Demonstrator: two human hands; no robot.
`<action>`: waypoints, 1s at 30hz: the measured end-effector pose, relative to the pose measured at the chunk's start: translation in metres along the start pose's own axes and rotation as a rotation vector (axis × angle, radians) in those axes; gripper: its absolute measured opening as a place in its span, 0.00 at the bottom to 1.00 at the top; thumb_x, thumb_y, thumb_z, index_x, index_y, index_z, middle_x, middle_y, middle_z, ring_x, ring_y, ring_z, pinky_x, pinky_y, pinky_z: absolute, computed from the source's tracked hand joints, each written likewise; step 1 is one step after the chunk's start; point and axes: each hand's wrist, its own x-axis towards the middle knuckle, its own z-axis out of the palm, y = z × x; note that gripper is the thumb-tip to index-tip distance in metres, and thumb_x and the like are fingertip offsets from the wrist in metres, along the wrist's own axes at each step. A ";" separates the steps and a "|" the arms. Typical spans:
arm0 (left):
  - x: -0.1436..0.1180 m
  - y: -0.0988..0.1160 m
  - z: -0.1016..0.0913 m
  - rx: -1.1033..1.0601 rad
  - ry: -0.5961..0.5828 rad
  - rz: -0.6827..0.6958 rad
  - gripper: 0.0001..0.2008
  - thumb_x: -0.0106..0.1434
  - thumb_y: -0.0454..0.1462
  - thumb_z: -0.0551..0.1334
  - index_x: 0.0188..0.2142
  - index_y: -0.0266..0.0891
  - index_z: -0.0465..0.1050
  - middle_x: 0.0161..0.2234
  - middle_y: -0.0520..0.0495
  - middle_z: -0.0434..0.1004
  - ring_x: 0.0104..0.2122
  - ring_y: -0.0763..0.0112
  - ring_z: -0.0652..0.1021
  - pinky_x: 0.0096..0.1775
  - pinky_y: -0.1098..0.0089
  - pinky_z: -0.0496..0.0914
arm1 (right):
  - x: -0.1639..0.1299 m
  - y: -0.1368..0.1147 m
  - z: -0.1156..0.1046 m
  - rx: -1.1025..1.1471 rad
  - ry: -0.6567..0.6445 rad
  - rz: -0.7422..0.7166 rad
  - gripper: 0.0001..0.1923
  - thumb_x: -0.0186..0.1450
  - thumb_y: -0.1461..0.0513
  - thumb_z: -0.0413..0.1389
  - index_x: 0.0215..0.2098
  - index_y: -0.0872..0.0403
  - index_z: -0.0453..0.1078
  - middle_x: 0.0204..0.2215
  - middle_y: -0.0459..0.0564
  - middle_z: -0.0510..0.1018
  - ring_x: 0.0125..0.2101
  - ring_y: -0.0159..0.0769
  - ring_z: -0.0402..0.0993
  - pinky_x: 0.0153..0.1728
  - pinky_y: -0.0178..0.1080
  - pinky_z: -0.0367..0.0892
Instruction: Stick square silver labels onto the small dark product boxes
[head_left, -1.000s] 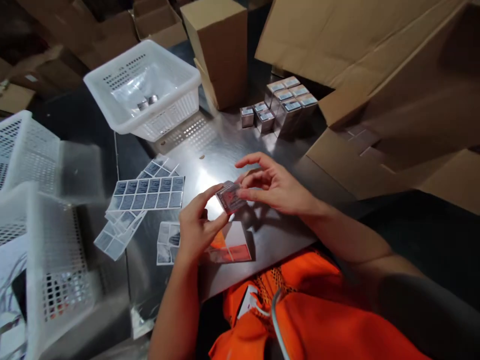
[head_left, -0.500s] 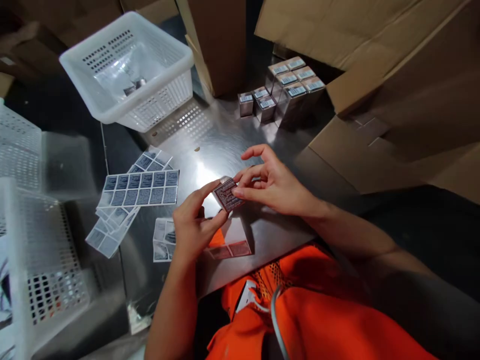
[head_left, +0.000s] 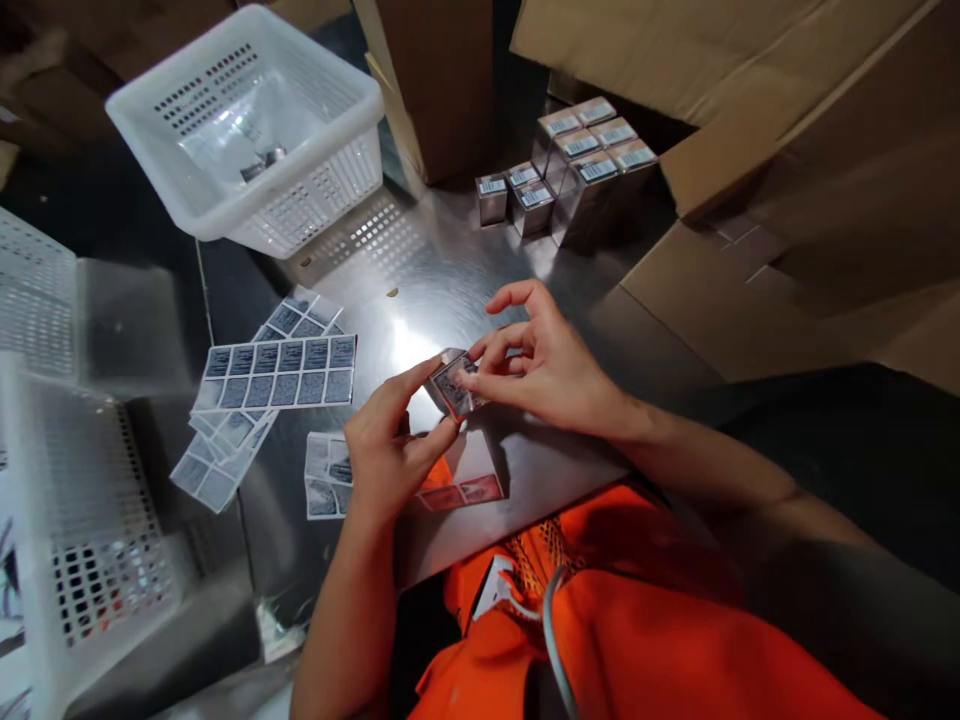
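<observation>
My left hand [head_left: 397, 440] grips a small box [head_left: 448, 388] between thumb and fingers, tilted above the metal table. A dark printed label covers the face turned towards me. My right hand [head_left: 536, 360] is at the box's right side, its thumb resting on the label and a fingertip at the far edge, with the index finger raised and bent. Under the hands lies a backing sheet with reddish labels [head_left: 480, 490]. Left of my left hand are a small sheet of grey labels [head_left: 327, 490] and a fanned pile of dark label sheets [head_left: 279, 375].
Several similar boxes with barcode tops [head_left: 592, 150] stand grouped at the back. A white basket [head_left: 322, 190] with a few small pieces inside stands back left. More white baskets [head_left: 112, 560] line the left edge. Open cardboard cartons [head_left: 795, 200] rise at the right.
My right thumb has slid slightly left over the label, hiding more of it. The box stays in my left hand. The whole view has shifted a little.
</observation>
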 end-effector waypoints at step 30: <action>0.021 -0.029 -0.015 0.139 0.265 -0.468 0.20 0.49 0.45 0.73 0.41 0.42 0.80 0.39 0.49 0.80 0.42 0.60 0.79 0.52 0.58 0.70 | -0.014 0.038 0.018 -0.683 -0.328 -0.968 0.16 0.76 0.67 0.49 0.56 0.56 0.75 0.40 0.53 0.83 0.39 0.35 0.81 0.37 0.33 0.76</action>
